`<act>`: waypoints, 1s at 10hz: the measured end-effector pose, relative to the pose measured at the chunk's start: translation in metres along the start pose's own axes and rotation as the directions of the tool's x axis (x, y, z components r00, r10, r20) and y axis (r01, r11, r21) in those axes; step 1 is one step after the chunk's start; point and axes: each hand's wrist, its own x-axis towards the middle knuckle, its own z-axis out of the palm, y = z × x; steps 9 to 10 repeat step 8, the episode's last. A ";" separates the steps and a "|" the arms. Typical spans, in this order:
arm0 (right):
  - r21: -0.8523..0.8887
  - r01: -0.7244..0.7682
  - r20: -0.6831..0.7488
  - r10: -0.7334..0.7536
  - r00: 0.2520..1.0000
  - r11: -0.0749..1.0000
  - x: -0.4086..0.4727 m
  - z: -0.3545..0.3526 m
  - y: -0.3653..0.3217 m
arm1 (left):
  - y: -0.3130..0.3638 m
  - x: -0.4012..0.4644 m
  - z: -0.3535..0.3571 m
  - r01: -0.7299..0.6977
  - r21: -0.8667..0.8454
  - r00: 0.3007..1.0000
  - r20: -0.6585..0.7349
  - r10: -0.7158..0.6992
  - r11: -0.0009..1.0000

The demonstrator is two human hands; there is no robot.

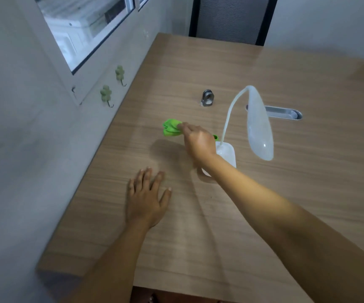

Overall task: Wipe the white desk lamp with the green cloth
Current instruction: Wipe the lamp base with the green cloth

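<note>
The white desk lamp (259,125) stands on the wooden desk (264,68), its bent neck rising from a flat base (228,153) and its long head hanging to the right. A crumpled green cloth (170,127) lies left of the base. My right hand (198,142) reaches over the base and pinches the cloth's right side with its fingertips. A small green corner shows behind the wrist. My left hand (147,197) rests flat on the desk, fingers spread, holding nothing, nearer to me.
A small metal clamp (207,97) and a long metal cable slot (283,112) sit in the desk beyond the lamp. A white wall with two green hooks (106,94) and a window runs along the left. A dark chair back (231,18) stands at the far edge.
</note>
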 end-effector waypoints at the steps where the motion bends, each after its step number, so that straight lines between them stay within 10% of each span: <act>1: -0.019 0.130 0.033 -0.130 0.991 0.991 0.011 0.025 0.006 | -0.001 0.000 0.002 -0.004 -0.005 1.000 -0.024 0.004 1.000; 10: 0.190 0.016 0.404 -0.093 0.910 0.982 -0.004 0.084 0.000 | 0.000 0.003 0.003 0.012 -0.018 0.999 -0.042 -0.013 1.000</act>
